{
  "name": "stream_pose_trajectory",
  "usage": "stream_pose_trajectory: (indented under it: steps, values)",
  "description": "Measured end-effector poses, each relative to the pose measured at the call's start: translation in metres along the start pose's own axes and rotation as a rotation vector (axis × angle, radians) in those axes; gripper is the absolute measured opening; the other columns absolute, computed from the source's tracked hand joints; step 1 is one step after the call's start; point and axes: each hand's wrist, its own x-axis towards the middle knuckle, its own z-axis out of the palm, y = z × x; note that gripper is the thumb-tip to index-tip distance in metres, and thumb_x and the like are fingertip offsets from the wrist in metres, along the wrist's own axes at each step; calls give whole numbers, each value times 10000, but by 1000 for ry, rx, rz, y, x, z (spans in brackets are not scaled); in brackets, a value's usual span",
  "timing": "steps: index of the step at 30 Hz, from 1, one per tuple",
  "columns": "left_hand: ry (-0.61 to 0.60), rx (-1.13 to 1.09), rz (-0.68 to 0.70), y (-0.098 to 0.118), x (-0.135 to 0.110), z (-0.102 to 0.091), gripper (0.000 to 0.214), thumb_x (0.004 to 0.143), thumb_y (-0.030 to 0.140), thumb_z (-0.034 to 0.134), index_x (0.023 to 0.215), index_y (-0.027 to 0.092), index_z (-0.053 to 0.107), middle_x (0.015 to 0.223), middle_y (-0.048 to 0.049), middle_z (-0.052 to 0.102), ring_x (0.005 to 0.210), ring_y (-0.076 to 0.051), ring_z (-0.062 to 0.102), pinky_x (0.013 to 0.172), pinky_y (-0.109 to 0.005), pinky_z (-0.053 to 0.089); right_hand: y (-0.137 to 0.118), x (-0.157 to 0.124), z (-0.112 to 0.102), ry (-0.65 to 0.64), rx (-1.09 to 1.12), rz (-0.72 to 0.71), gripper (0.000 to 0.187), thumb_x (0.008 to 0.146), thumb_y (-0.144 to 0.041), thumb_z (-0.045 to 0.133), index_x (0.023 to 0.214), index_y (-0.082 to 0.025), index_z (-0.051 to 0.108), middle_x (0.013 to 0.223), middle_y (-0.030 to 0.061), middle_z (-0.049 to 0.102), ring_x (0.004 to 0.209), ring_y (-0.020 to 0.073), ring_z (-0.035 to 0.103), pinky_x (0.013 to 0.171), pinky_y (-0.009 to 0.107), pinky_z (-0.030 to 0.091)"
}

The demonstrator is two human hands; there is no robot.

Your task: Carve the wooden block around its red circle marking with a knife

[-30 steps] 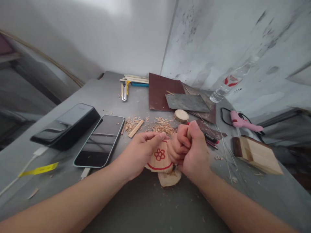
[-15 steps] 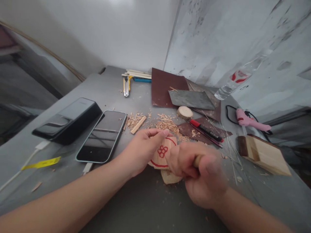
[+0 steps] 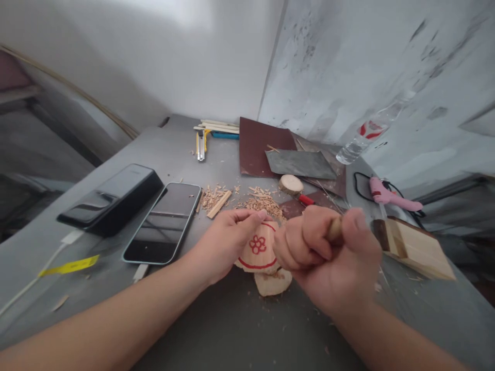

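My left hand (image 3: 226,242) presses down on a round wooden slice (image 3: 258,251) painted with a red flower and a red ring, its fingers curled over the slice's left edge. Under that slice lies a second plain wooden slice (image 3: 273,282). My right hand (image 3: 328,255) is closed in a fist around a wooden tool handle (image 3: 334,229), held just right of the painted slice. The tool's tip is hidden behind my fingers. Wood shavings (image 3: 263,202) lie scattered just beyond both hands.
A phone (image 3: 164,221) and a black box (image 3: 112,198) lie at the left. Sandpaper sheets (image 3: 259,147), a small wood disc (image 3: 291,184), a red pen (image 3: 306,200), a utility knife (image 3: 200,144), a pink glue gun (image 3: 389,193), a wooden block (image 3: 415,246) and a plastic bottle (image 3: 367,131) surround the work.
My right hand swung down and to the right with the handle, then rose again beside the slice. My left hand stayed on the painted slice.
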Motion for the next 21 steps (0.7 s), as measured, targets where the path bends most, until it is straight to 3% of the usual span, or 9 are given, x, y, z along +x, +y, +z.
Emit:
stream_pose_trajectory:
  steps: [5,15,21]
  values:
    - [42,21,-6,2,-2,0,302,820,438,833,849,142,781,772,-50,773,718,-154,698,688,-241,542,12,-9,3,-51,-184,-161,602,1049,-582,494,579,-226,373,498,-45,284,422,122,266,467,300,288]
    - [-34,-21,-8,4,-2,2,351,744,471,880,800,148,755,723,-58,769,681,-177,710,687,-278,544,28,13,1,156,0,43,607,992,-590,587,568,-239,329,464,-79,254,370,81,163,346,221,149]
    - [-14,-14,-12,2,-1,2,284,809,414,846,857,147,763,747,-43,772,676,-149,696,700,-263,552,2,6,-2,3,70,36,599,984,-582,566,576,-228,306,479,-74,218,384,90,146,373,255,165]
